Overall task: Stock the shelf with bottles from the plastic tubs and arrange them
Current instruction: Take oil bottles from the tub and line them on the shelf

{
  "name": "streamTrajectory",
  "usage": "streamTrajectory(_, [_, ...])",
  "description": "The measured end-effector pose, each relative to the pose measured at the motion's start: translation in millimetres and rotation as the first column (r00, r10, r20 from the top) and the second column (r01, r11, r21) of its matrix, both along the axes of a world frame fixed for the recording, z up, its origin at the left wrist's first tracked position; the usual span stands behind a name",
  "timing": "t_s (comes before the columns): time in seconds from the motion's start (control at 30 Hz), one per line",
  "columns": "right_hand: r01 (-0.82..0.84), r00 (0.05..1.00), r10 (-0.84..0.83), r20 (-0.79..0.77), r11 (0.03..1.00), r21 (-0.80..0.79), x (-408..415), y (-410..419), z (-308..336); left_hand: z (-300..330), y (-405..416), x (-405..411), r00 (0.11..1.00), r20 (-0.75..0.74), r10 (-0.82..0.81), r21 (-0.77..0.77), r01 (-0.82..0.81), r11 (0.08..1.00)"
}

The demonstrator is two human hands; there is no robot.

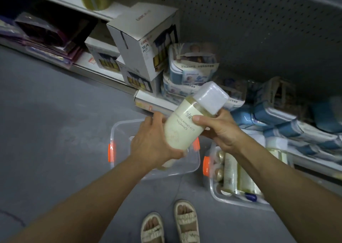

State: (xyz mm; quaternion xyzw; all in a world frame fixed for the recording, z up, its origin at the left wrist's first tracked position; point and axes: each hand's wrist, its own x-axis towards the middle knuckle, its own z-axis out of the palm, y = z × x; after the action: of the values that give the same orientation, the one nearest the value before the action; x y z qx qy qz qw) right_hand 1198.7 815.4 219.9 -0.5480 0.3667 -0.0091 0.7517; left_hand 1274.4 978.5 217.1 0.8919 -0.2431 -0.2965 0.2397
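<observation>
Grey shop floor (46, 113) and a low store shelf (153, 103) backed by pegboard fill the view from above, seen by a person standing in sandals. At the centre, held over the floor and tilted with its cap toward the shelf, is a cream bottle (182, 127) with a white square cap and a label reading "amino acid fragrance". Both hands hold it: the left hand (153, 141) wraps the lower body and base, and the right hand (220, 129) grips the shoulder just under the cap, thumb lying across the label.

Directly beneath the bottle sits a clear plastic tub (129, 128) with orange latches, nearly emptied (something pale lies at its bottom, mostly hidden by the left hand). Just beside it, to the right, a second tub (214, 192) holds more pale bottles lying side by side.

Beyond the hands, the shelf carries white tea pot boxes (142, 44), blue-and-white boxes (192, 65) stacked beside them, and blue wrapped packs (288, 120) farther right.

The bottle appears to have been lifted from a tub and is being checked or turned before placing. The next move likely calls for finding a free spot on the shelf and standing the bottle upright, label facing out.
</observation>
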Motion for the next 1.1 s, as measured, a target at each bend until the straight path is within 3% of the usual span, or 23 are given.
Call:
streamTrajectory(0.1, [-0.019, 0.999, 0.017, 0.049, 0.999, 0.042, -23, -16, 5, 6, -11, -7, 0.930, -0.364, -0.049, -0.160, -0.011, 0.987])
streamTrajectory(0.17, [-0.054, 0.997, 0.051, 0.057, 0.997, 0.062, -39, -23, 8, 4, -17, -17, 0.865, -0.494, -0.091, -0.206, -0.015, 0.978])
streamTrajectory(0.47, [0.044, 0.996, -0.057, 0.062, 0.978, 0.205, -129, -38, -19, -28, -51, -80, 0.855, -0.515, -0.061, -0.149, -0.020, 0.989])
streamTrajectory(0.57, [0.176, 0.976, -0.176, -0.131, 0.984, -0.011, -176, -57, -39, -38, -65, -99, 0.848, -0.530, -0.003, -0.132, -0.080, 0.988])
streamTrajectory(0.67, [0.276, 0.864, -0.379, -0.331, 0.907, -0.319, -222, -78, -59, -50, -80, -114, 0.845, -0.532, 0.051, -0.117, -0.133, 0.984])
streamTrajectory(0.77, [0.179, 0.780, -0.439, -0.446, 0.839, -0.513, -254, -99, -79, -63, -98, -129, 0.853, -0.515, 0.081, -0.099, -0.153, 0.983])
streamTrajectory(0.97, [-0.004, 0.765, -0.417, -0.491, 0.759, -0.652, -251, -109, -110, -91, -127, -154, 0.876, -0.461, 0.138, -0.063, -0.188, 0.980])
streamTrajectory(1.1, [-0.063, 0.643, -0.484, -0.593, 0.739, -0.671, -245, -118, -129, -107, -133, -161, 0.878, -0.441, 0.187, -0.009, -0.213, 0.977])
